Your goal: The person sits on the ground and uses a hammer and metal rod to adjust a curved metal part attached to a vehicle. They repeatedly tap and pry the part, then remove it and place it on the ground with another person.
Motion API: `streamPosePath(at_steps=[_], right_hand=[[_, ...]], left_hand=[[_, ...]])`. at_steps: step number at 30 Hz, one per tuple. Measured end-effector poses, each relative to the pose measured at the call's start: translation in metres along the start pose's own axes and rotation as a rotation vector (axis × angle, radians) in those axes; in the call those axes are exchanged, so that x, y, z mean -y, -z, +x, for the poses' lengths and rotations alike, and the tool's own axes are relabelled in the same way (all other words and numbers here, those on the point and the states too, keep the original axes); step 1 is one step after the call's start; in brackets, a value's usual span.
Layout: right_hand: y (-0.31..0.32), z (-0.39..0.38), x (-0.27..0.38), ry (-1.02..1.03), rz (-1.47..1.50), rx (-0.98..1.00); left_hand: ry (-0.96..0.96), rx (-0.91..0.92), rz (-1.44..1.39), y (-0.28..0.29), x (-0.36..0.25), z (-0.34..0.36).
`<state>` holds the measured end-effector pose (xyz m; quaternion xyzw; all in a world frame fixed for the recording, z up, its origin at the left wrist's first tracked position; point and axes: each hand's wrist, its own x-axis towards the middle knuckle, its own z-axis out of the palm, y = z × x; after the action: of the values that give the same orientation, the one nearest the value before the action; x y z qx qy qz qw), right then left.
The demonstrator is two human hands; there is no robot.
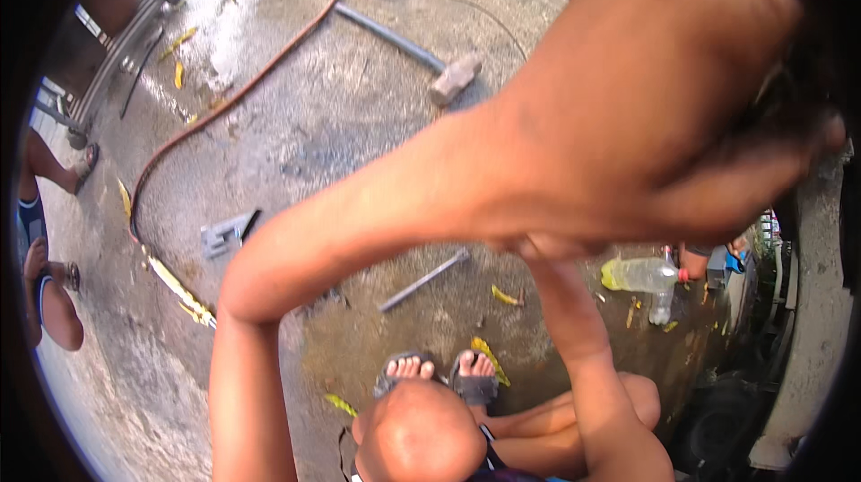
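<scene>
My left hand (pixel 655 87) looms large and slightly blurred at the upper right, its arm stretched across from the lower left. The thumb points toward the dark area at the right edge; the other fingers are lost in shadow there, so any grip is hidden. Under the left wrist lies my right hand (pixel 549 247), mostly covered, with only a little of it showing. Below them on the wet ground are a slim metal bar (pixel 423 281) with a wider end, perhaps a wrench, and a clear bottle (pixel 641 274) of yellowish liquid.
A sledgehammer (pixel 453 78) lies on the concrete beyond my arm. A brown hose (pixel 229 96) curves down the left, near a grey metal bracket (pixel 226 235). Another person's leg (pixel 63 312) shows far left. A pale, curved panel (pixel 812 321) and a dark tyre (pixel 722 419) stand right.
</scene>
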<state>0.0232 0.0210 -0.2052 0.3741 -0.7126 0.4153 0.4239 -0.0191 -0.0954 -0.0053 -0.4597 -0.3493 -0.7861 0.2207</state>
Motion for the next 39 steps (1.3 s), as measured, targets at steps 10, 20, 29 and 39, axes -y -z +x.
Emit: streamPosePath(at_steps=[10, 20, 29, 39], right_hand=[[0.022, -0.246, 0.01, -1.583, -0.542, 1.086], [-0.056, -0.174, 0.041, -1.411, 0.221, -0.538], [0.117, 0.119, 0.06, -0.413, -0.431, -0.93], [0.118, 0.159, 0.087, -0.838, -0.13, -0.767]], left_hand=[[0.111, -0.007, -0.044, -0.003, -0.007, -0.009], [0.045, 0.317, 0.973, -0.02, -0.095, 0.015], [-0.174, 0.696, 1.656, -0.054, -0.069, 0.036], [-0.295, 0.786, 2.011, -0.056, -0.06, 0.037]])
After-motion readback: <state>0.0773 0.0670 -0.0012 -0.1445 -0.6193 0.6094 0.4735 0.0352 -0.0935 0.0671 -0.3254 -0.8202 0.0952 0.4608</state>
